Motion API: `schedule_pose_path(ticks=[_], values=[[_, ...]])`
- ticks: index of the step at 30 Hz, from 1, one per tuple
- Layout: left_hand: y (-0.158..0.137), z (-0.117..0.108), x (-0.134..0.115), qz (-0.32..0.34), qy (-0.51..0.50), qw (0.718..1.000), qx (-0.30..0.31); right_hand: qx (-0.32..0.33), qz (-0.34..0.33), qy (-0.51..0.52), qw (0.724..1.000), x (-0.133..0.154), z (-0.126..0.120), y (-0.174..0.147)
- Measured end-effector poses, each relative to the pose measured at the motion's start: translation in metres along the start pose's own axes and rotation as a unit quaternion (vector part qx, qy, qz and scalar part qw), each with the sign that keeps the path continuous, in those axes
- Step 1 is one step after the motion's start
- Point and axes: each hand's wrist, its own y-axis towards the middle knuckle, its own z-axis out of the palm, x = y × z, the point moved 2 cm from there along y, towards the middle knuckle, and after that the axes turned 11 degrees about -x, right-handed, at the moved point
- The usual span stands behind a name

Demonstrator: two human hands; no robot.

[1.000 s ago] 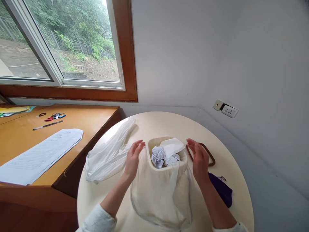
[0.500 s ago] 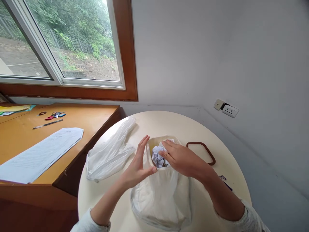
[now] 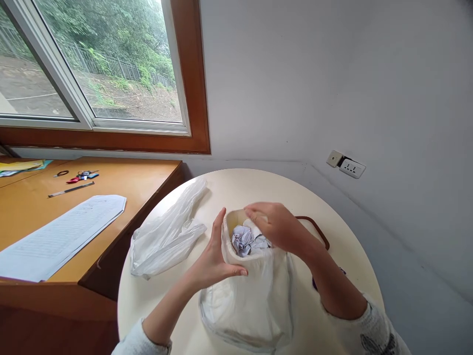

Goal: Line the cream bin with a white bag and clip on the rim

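A small pale bin point(image 3: 232, 219) stands on the round table with crumpled paper point(image 3: 244, 239) inside. A white translucent plastic bag point(image 3: 254, 296) is folded out over its rim and drapes down the front. My left hand point(image 3: 214, 261) is at the bin's left side, fingers stretched up along it and thumb reaching across the front below the rim. At the far right rim is my right hand point(image 3: 281, 227), its fingers bent over the edge where the bag turns outward. It hides that part of the rim. A brown ring-shaped frame point(image 3: 318, 228) lies behind the right forearm, partly covered.
Another crumpled white plastic bag point(image 3: 166, 236) lies left on the round table point(image 3: 244, 180). A small dark item point(image 3: 314, 284) shows beside my right forearm. The wooden desk point(image 3: 129, 172) at left bears paper sheets point(image 3: 62, 236), a pen point(image 3: 70, 190) and keys point(image 3: 83, 176).
My right hand has moved from over the crumpled paper to the bin's far right rim. My left thumb has shifted slightly right across the bin's front.
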Motion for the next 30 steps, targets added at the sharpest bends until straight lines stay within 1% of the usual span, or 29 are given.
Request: schedule_pose_path(ticks=[2, 4, 6, 9, 12, 13, 14, 15, 17, 19, 21, 24, 28, 30], values=[[0.0, 0.002, -0.002, -0.01, 0.004, 1.0, 0.0, -0.031, 0.017, 0.041, 0.999, -0.009, -0.004, 0.007], [0.0, 0.005, -0.003, -0.022, 0.001, 1.0, -0.003, -0.02, 0.079, 0.095, 0.992, -0.024, -0.003, 0.011], [-0.001, 0.008, -0.004, -0.035, -0.013, 0.999, -0.011, -0.009, 0.156, 0.142, 0.978, -0.041, 0.0, 0.009], [-0.003, 0.014, -0.004, -0.057, -0.054, 0.997, -0.028, -0.027, 0.243, 0.226, 0.943, -0.06, 0.01, 0.0], [-0.005, 0.02, -0.003, -0.083, -0.096, 0.991, -0.043, -0.045, 0.287, 0.336, 0.896, -0.072, 0.022, -0.009], [-0.006, 0.022, -0.003, -0.092, -0.107, 0.989, -0.052, -0.055, 0.296, 0.361, 0.883, -0.074, 0.026, -0.011], [-0.006, 0.024, -0.002, -0.1, -0.117, 0.986, -0.06, -0.07, 0.299, 0.374, 0.875, -0.076, 0.028, -0.012], [-0.007, 0.026, -0.002, -0.106, -0.127, 0.984, -0.068, -0.092, 0.296, 0.373, 0.874, -0.077, 0.029, -0.013], [-0.008, 0.029, -0.003, -0.115, -0.147, 0.979, -0.08, -0.152, 0.273, 0.337, 0.888, -0.077, 0.028, -0.015], [-0.009, 0.033, -0.003, -0.118, -0.164, 0.977, -0.075, -0.214, 0.244, 0.283, 0.903, -0.075, 0.025, -0.017], [-0.01, 0.035, -0.003, -0.116, -0.175, 0.975, -0.072, -0.255, 0.235, 0.244, 0.906, -0.072, 0.024, -0.02], [-0.011, 0.037, -0.002, -0.111, -0.18, 0.975, -0.066, -0.289, 0.246, 0.234, 0.895, -0.074, 0.028, -0.025], [-0.013, 0.038, -0.001, -0.107, -0.179, 0.976, -0.058, -0.332, 0.26, 0.282, 0.861, -0.085, 0.035, -0.031], [-0.013, 0.039, 0.0, -0.105, -0.184, 0.976, -0.058, -0.333, 0.254, 0.277, 0.865, -0.088, 0.034, -0.034]])
